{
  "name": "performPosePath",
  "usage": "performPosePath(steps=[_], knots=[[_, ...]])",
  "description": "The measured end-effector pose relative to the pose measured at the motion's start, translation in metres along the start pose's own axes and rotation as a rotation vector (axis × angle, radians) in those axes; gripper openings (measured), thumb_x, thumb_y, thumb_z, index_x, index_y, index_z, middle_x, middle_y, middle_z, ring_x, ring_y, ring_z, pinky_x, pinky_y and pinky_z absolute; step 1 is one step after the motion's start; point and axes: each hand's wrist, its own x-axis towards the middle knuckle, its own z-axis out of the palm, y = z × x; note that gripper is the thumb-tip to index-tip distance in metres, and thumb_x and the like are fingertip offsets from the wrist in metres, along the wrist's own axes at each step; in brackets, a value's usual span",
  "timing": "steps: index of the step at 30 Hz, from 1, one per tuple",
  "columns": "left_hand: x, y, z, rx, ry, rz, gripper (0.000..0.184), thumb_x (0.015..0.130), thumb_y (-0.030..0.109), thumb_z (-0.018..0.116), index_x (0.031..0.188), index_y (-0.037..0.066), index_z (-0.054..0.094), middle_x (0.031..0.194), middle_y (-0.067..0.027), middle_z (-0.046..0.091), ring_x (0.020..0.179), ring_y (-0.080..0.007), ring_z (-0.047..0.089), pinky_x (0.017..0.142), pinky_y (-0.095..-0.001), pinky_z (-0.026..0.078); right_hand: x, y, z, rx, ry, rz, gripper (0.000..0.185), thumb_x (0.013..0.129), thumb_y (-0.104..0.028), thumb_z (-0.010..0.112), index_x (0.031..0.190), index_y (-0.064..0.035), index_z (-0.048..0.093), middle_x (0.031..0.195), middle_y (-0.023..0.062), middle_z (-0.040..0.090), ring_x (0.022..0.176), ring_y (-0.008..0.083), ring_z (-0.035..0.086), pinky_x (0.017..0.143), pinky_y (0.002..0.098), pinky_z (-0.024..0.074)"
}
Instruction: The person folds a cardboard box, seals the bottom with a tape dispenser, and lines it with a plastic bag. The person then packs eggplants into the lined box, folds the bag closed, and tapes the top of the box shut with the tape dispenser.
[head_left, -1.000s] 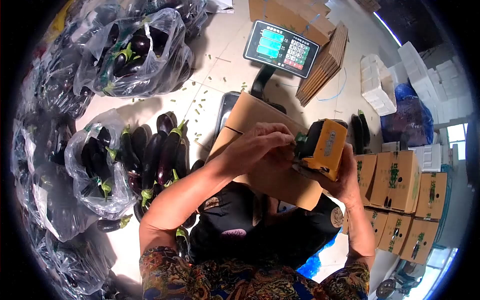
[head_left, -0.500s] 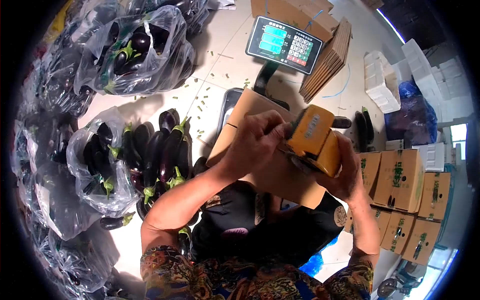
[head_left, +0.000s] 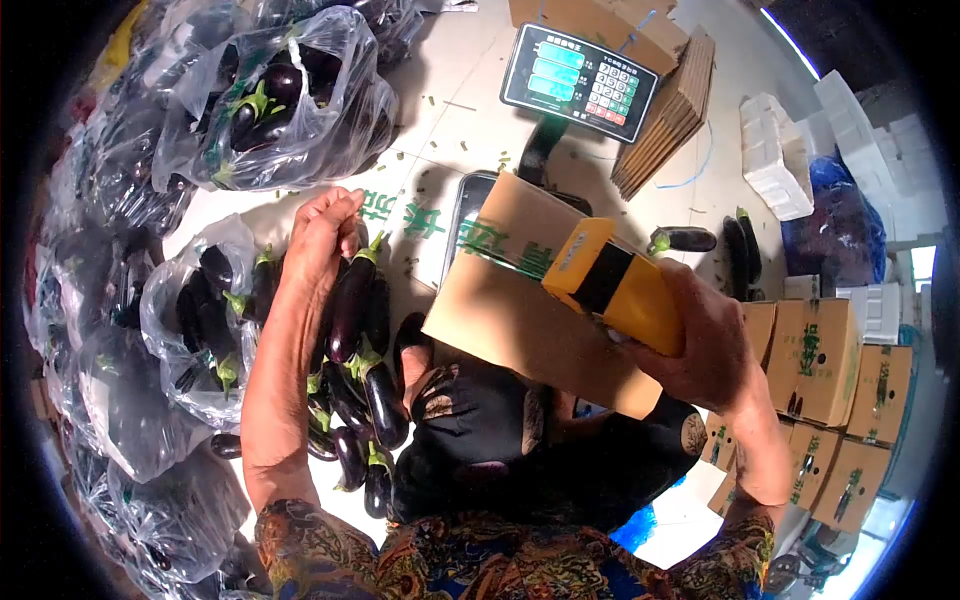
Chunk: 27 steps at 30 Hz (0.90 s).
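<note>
My right hand (head_left: 705,335) grips a yellow tape dispenser (head_left: 640,305) with a black band, resting over the right part of a cardboard box (head_left: 530,325). From it a strip of clear packing tape (head_left: 425,218) with green lettering runs left across the box top and past its edge. My left hand (head_left: 328,228) is closed, pinching the far end of the strip above the eggplants. The box sits in front of my knees, partly over the platform of a digital scale, whose lit display (head_left: 580,82) stands behind it.
Loose eggplants (head_left: 352,300) lie to the left, beside plastic bags of eggplants (head_left: 270,110). Flattened cartons (head_left: 668,120) lean behind the scale. On the right are a white foam box (head_left: 775,155), more eggplants (head_left: 735,250) and stacked printed cartons (head_left: 812,360).
My left hand has moved left, away from the dispenser, drawing out a long strip of tape. My right hand has turned the dispenser and lowered it toward the box.
</note>
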Motion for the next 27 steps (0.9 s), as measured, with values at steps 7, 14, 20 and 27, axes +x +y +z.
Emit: performPosePath(steps=[7, 14, 20, 27], knots=[[0.004, -0.043, -0.005, 0.102, 0.03, 0.021, 0.024, 0.092, 0.017, 0.062, 0.07, 0.013, 0.053, 0.054, 0.005, 0.045, 0.04, -0.0059, 0.038, 0.039, -0.0215, 0.029, 0.013, 0.002, 0.006, 0.005, -0.03, -0.048, 0.058, 0.068, -0.022, 0.082, 0.114, -0.0014, 0.053, 0.09, 0.0197, 0.064, 0.079, 0.0369, 0.067, 0.068, 0.0415, 0.054], [0.002, -0.065, 0.002, 0.043, 0.125, -0.043, 0.02, 0.091, 0.021, 0.063, 0.076, 0.011, 0.054, 0.054, 0.0035, 0.044, 0.039, -0.0069, 0.037, 0.039, -0.0222, 0.029, 0.021, 0.003, 0.005, -0.043, -0.073, -0.059, 0.057, 0.068, -0.023, 0.082, 0.111, -0.001, 0.052, 0.086, 0.0189, 0.063, 0.075, 0.0366, 0.067, 0.066, 0.0409, 0.0534], [-0.019, 0.002, 0.001, 0.023, 0.109, 0.125, 0.022, 0.092, 0.024, 0.064, 0.075, 0.015, 0.053, 0.059, 0.0075, 0.038, 0.045, -0.0039, 0.031, 0.043, -0.0214, 0.022, 0.021, 0.008, 0.005, 0.014, -0.068, -0.047, 0.059, 0.066, -0.024, 0.083, 0.111, -0.0001, 0.054, 0.088, 0.018, 0.064, 0.075, 0.0353, 0.068, 0.067, 0.04, 0.0542], [-0.01, -0.037, 0.004, 0.134, 0.171, 0.088, 0.028, 0.092, 0.028, 0.065, 0.07, 0.015, 0.052, 0.051, 0.0075, 0.038, 0.042, -0.005, 0.034, 0.042, -0.0221, 0.026, 0.02, 0.006, 0.006, 0.006, -0.042, -0.049, 0.052, 0.073, -0.031, 0.079, 0.108, -0.0043, 0.053, 0.086, 0.0184, 0.064, 0.074, 0.036, 0.066, 0.064, 0.0424, 0.0542]])
